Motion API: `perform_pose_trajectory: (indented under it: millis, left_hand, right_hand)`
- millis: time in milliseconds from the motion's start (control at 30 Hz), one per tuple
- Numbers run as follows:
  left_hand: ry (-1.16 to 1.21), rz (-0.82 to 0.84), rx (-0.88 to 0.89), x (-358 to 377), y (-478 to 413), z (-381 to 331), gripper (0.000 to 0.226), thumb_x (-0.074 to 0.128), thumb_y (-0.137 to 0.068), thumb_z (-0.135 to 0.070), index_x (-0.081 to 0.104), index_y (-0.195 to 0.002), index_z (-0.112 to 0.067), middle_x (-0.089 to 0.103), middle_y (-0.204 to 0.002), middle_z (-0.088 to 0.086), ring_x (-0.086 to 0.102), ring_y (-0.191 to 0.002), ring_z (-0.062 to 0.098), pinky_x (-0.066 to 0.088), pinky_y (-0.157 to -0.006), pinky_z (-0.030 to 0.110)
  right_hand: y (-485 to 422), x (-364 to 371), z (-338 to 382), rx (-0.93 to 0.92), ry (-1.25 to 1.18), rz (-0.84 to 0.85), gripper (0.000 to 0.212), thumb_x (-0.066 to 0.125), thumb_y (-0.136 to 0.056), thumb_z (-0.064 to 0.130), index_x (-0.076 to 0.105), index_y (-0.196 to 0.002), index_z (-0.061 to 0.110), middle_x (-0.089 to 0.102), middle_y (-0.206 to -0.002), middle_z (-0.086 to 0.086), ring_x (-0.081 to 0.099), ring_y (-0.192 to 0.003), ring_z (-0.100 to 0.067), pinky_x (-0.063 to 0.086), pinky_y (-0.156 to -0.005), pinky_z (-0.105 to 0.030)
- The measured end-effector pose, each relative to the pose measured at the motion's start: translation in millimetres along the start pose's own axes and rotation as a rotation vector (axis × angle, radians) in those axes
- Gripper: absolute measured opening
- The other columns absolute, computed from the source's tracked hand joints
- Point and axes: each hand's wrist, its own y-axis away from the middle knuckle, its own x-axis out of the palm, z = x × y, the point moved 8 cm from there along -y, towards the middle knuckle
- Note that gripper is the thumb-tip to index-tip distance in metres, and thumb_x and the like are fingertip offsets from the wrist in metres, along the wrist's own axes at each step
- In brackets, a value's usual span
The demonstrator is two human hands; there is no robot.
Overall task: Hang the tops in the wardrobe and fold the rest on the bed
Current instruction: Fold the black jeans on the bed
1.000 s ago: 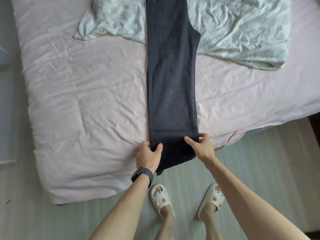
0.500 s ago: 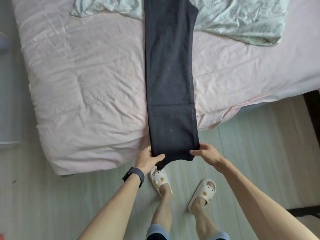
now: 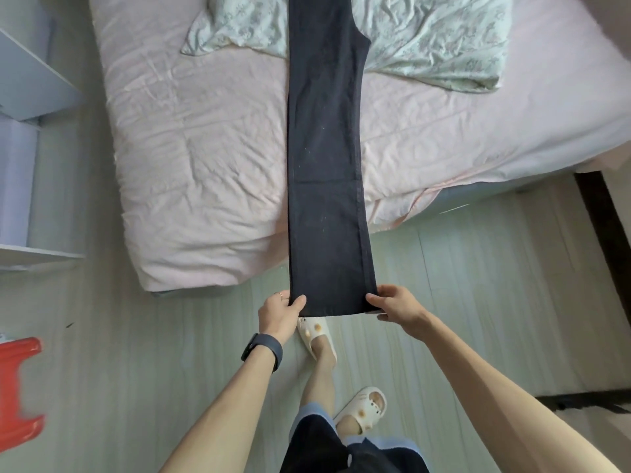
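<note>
Dark navy trousers (image 3: 324, 148), folded leg on leg, stretch in a long strip from the top of the frame across the pink bed (image 3: 205, 148) and out past its near edge. The hem end hangs in the air above the floor. My left hand (image 3: 280, 314) pinches the hem's left corner, thumb on top. My right hand (image 3: 396, 302) pinches the right corner the same way. The waist end runs out of view at the top.
A pale green floral blanket (image 3: 433, 39) lies crumpled at the back of the bed under the trousers. Grey shelving (image 3: 24, 131) stands at the left, a red plastic stool (image 3: 17, 394) low left. Dark furniture (image 3: 604, 250) borders the floor at right.
I have stepped back from the bed. Both hands have drawn the hem end off the mattress edge toward me, so more trouser length now hangs past the bed.
</note>
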Motion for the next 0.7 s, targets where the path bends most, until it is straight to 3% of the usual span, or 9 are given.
perform_pose_trajectory:
  millis: [67,133,233,333,433,533,600,700]
  left_hand:
    - [-0.044,-0.056,0.018,-6,11,-8,0.023,0.063,-0.096,-0.031,0.069,-0.088,-0.01,0.069,-0.084,-0.001,0.059,-0.083,0.02,0.04,-0.064,0.021]
    - [-0.07,-0.074,0.022,-8,21,-16,0.031,0.058,-0.098,-0.031,0.062,-0.075,-0.011,0.066,-0.075,0.004,0.061,-0.082,0.027,0.043,-0.07,0.029]
    - [-0.099,-0.04,0.003,-9,34,-22,0.04,0.049,-0.102,-0.032,0.049,-0.068,-0.011,0.066,-0.07,0.014,0.068,-0.076,0.028,0.042,-0.065,0.03]
    - [-0.073,-0.014,-0.001,-11,53,-29,0.027,0.048,-0.102,-0.035,0.054,-0.083,-0.017,0.065,-0.066,0.003,0.062,-0.063,0.017,0.041,-0.063,0.028]
    - [0.078,-0.061,0.041,-21,76,-39,0.017,0.055,-0.099,-0.034,0.048,-0.111,-0.025,0.068,-0.08,0.002,0.067,-0.067,0.019,0.044,-0.064,0.028]
    - [0.124,-0.104,0.181,-32,106,-58,0.008,0.054,-0.099,-0.03,0.051,-0.105,-0.034,0.068,-0.085,0.002,0.069,-0.074,0.026,0.046,-0.065,0.026]
    - [0.145,-0.079,0.244,-35,125,-70,0.009,0.053,-0.1,-0.027,0.06,-0.098,-0.033,0.069,-0.087,0.001,0.065,-0.067,0.022,0.044,-0.058,0.016]
    - [0.151,-0.019,0.308,-33,152,-84,0.014,0.057,-0.099,-0.025,0.07,-0.099,-0.028,0.071,-0.101,-0.008,0.061,-0.079,0.015,0.049,-0.075,0.019]
  right_hand:
    - [11,-4,4,-0.036,-0.033,-0.077,0.006,0.067,-0.096,0.015,0.072,-0.094,0.016,0.075,-0.092,-0.003,0.072,-0.072,-0.006,0.054,-0.067,-0.022]
    - [24,-10,9,-0.059,-0.046,-0.164,0.005,0.071,-0.093,0.018,0.073,-0.089,0.016,0.076,-0.086,-0.002,0.07,-0.064,-0.006,0.055,-0.065,-0.022]
    - [40,-19,10,-0.029,-0.009,-0.284,0.02,0.073,-0.091,0.032,0.072,-0.09,0.012,0.075,-0.078,-0.001,0.069,-0.06,-0.008,0.058,-0.068,-0.027]
    - [65,-25,7,0.014,0.01,-0.335,0.029,0.067,-0.094,0.041,0.069,-0.09,0.012,0.073,-0.071,0.001,0.067,-0.055,-0.006,0.053,-0.062,-0.023]
    - [86,-29,18,-0.012,0.03,-0.349,0.03,0.059,-0.097,0.044,0.066,-0.092,0.015,0.074,-0.072,0.005,0.069,-0.069,-0.011,0.051,-0.063,-0.026]
    - [117,-41,42,-0.08,0.064,-0.395,0.03,0.057,-0.096,0.048,0.058,-0.098,0.017,0.072,-0.07,0.011,0.065,-0.085,-0.017,0.043,-0.061,-0.028]
    - [140,-51,54,-0.123,0.049,-0.443,0.027,0.057,-0.096,0.046,0.05,-0.103,0.021,0.072,-0.068,0.01,0.062,-0.086,-0.017,0.04,-0.058,-0.029]
    - [176,-62,70,-0.247,0.068,-0.502,0.011,0.051,-0.098,0.039,0.048,-0.107,0.032,0.067,-0.065,0.004,0.062,-0.074,-0.021,0.041,-0.055,-0.029]
